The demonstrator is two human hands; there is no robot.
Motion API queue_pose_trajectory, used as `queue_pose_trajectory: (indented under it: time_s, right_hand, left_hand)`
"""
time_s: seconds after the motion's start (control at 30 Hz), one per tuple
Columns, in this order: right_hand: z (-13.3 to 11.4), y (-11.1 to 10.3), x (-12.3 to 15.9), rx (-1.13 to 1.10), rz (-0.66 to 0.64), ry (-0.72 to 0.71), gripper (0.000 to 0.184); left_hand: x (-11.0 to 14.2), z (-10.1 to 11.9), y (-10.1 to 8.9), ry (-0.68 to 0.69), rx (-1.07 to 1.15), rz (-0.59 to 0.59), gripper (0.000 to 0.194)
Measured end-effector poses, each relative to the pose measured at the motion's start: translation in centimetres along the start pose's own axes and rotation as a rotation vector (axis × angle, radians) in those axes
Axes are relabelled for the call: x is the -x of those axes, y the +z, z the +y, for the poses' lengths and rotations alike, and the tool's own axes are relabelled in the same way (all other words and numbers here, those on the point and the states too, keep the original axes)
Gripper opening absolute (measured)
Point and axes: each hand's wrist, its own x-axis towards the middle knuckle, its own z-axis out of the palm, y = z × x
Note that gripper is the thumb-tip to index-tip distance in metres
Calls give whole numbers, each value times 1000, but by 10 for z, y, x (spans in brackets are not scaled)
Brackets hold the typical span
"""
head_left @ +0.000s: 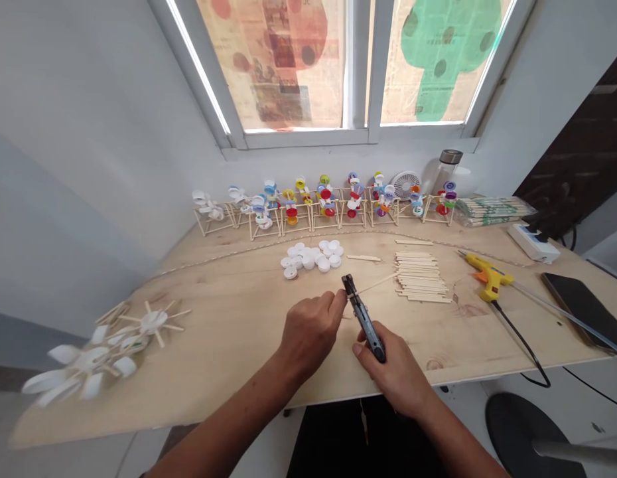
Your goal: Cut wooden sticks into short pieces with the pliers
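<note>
Fingers (368, 348) of R hand (393, 375) wrapped tight round dark-handled cutter (364, 318), tip at 11 o'clock from that hand. L hand (308, 332) has fingers (336, 302) bunched together right by cutter jaws, partly hiding them; can't tell if they pinch craft stick (374, 283) running out at 2 o'clock. From hands: stick pile (420, 275) 1 o'clock, white bottle caps (311, 257) 12 o'clock, yellow glue gun (489, 279) 2 o'clock, blurred cap-and-stick wheels (99, 352) 9 o'clock.

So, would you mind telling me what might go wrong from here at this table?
On the left hand, the fingertips sit right against the head of the black cutter in the right hand, so they could get pinched. The wooden stick might snap and flick away. The black cord of the yellow glue gun droops over the table edge and could snag.
</note>
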Motion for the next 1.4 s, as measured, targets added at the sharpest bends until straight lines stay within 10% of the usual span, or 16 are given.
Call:
queue_pose_trajectory:
  time_s: [0.5, 1.4]
  right_hand:
    - [-7, 6, -102, 157, 200, -157, 9]
    - [9, 11, -100, 362, 246, -277, 10]
  left_hand:
    - [-58, -45, 55, -179, -4, 240, 19]
    - [-46, -40, 52, -198, 207, 325, 22]
